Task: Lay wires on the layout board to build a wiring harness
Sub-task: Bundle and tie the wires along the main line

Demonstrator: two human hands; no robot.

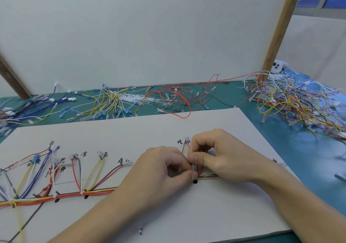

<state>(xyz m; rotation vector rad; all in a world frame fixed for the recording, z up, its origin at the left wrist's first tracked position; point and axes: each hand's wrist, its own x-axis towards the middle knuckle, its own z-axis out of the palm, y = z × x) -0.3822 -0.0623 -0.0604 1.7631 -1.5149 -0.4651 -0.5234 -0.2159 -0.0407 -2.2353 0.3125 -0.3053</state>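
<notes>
- Harness trunk (74,196) runs left-right along the layout board (224,214), branches fanning up toward handwritten labels (83,154), too blurred to read.
- Bare board lies below it, toward the near edge.
- Left hand (159,169) and right hand (215,154) meet mid-board, both pinching upright red wires (200,169) by a black dot (195,181).
- Loose wire pile (292,100) crowds the table's right edge.
</notes>
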